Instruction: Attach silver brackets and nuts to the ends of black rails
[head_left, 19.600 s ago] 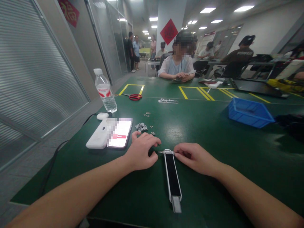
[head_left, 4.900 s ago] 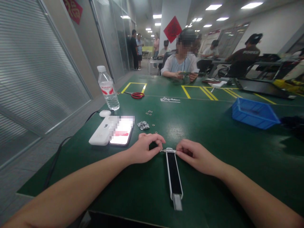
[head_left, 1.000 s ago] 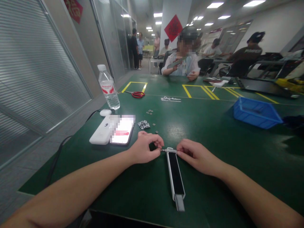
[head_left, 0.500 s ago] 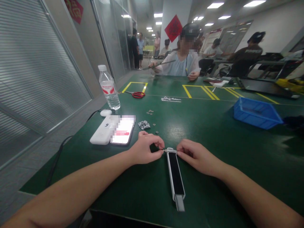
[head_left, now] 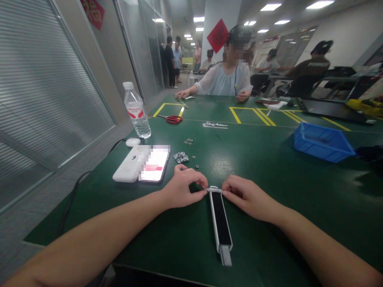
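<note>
The bench (head_left: 254, 143) is big and green, with yellow tape lines near its far edge. A person (head_left: 229, 81) in light blue and white sits at that far edge, one arm stretched toward the far left corner. On the right side of the bench is a blue bin (head_left: 318, 150). A water bottle (head_left: 137, 113) with a white cap stands close to the left edge.

The bar (head_left: 221, 221) lies flat near the middle of the near edge. It is long and black with a white rim, and a gray tip pokes out toward that edge. Its far end has a shiny piece going across.

The left hand (head_left: 184, 187) pinches a tiny pin (head_left: 207, 189) at the left end of that piece; the fingertips hide most of it. The right hand (head_left: 247, 195) pinches the right end of the bar's shiny piece with thumb and finger.

By the left edge lies a white box (head_left: 125, 169), with a lit phone (head_left: 155, 169) right beside it. Red scissors (head_left: 173, 119) lie toward the far left corner. White bits (head_left: 214, 124) sit in the middle, toward the far edge. A little heap of gray bits (head_left: 181, 157) is just past the left hand, and small rings (head_left: 197, 166) lie near it.
</note>
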{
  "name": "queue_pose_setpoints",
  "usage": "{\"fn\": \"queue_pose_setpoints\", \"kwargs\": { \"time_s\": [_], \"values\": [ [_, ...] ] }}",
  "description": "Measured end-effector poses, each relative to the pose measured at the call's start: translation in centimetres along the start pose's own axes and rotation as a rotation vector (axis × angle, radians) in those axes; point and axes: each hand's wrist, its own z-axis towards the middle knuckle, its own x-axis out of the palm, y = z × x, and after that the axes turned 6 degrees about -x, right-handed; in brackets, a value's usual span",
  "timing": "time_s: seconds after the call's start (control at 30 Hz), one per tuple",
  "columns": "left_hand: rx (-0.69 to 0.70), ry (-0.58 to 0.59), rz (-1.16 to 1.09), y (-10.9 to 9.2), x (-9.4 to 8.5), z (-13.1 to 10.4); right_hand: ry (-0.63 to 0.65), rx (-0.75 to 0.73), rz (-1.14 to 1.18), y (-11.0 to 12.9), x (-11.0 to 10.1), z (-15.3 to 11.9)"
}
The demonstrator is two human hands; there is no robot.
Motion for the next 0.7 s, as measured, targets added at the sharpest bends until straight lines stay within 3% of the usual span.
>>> {"fn": "queue_pose_setpoints", "kwargs": {
  "time_s": [0.7],
  "values": [
    [-0.023,0.052,0.04,-0.36,-0.12,0.07,-0.007,-0.006,0.004,-0.04,0.0,-0.01]
  ]
}}
